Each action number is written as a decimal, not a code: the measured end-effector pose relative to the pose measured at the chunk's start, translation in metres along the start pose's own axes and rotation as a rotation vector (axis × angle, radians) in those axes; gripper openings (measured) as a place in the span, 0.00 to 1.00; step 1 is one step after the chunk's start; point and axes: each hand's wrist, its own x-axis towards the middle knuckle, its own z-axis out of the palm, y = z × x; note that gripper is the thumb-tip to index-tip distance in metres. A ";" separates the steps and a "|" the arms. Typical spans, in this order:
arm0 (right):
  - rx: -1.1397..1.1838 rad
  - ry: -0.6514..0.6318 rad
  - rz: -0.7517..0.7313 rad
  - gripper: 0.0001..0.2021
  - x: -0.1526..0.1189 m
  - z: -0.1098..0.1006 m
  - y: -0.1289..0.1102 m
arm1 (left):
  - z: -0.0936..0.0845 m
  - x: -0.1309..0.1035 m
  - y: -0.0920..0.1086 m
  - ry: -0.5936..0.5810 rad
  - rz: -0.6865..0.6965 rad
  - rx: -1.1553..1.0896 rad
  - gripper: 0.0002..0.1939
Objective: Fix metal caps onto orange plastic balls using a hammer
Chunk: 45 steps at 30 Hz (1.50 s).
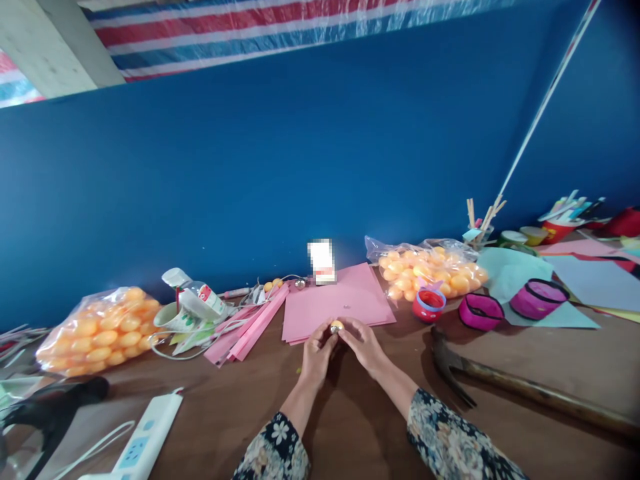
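Both hands meet at the near edge of a stack of pink paper [340, 300] on the brown table. Between their fingertips is a small round object [337, 326], orange on top and shiny silvery below. My left hand [319, 348] pinches it from the left, thumb and fingers closed. From the right, my right hand [364, 343] closes its thumb and fingertips on the same object. Folded pink strips [260, 323] lie left of the paper. Two orange balls [273, 285] and a silvery round piece [300, 283] rest behind them.
Bags of orange balls stand at left [103, 337] and right [425, 270]. A hammer [530, 383] lies at right, near purple pouches [481, 311] and a red cup [429, 305]. A power strip [145, 433] lies front left. A blue partition [300, 147] rises behind.
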 end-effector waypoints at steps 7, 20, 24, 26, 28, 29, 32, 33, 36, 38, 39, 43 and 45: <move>0.025 0.010 0.003 0.15 -0.002 0.001 -0.001 | -0.003 0.001 -0.006 -0.007 0.061 0.025 0.23; 0.069 -0.050 0.041 0.15 -0.002 0.001 -0.004 | -0.006 0.003 -0.011 0.022 0.013 0.010 0.21; 0.062 -0.025 0.033 0.16 -0.002 0.003 -0.005 | -0.004 0.003 -0.011 0.042 0.001 -0.035 0.22; 0.057 -0.019 0.034 0.16 -0.002 0.003 -0.004 | -0.003 0.002 -0.010 0.062 0.004 -0.053 0.22; 0.053 -0.034 0.037 0.16 -0.002 0.003 -0.004 | -0.002 0.002 -0.009 0.074 -0.008 -0.059 0.21; 0.051 -0.043 0.039 0.16 -0.002 0.003 -0.003 | -0.001 0.002 -0.008 0.079 -0.018 -0.056 0.21; 0.052 -0.047 0.042 0.17 -0.002 0.002 -0.002 | -0.001 0.002 -0.008 0.092 -0.039 -0.048 0.19; 0.054 -0.043 0.043 0.17 -0.002 0.003 -0.002 | -0.001 0.002 -0.008 0.092 -0.042 -0.049 0.18; 0.055 -0.038 0.031 0.16 -0.002 0.003 -0.003 | -0.002 0.003 -0.008 0.076 -0.045 -0.047 0.18; 0.054 -0.036 0.016 0.15 -0.003 0.004 -0.004 | -0.002 0.004 -0.008 0.063 -0.042 -0.029 0.18; 0.059 -0.036 0.014 0.15 -0.003 0.005 -0.005 | -0.002 0.004 -0.007 0.060 -0.041 -0.021 0.18; 0.097 -0.030 0.076 0.16 -0.001 0.004 -0.004 | 0.000 0.002 -0.005 0.036 -0.056 -0.060 0.19; 0.109 -0.030 0.120 0.18 0.000 0.003 -0.002 | 0.001 0.000 -0.004 0.035 -0.063 -0.113 0.20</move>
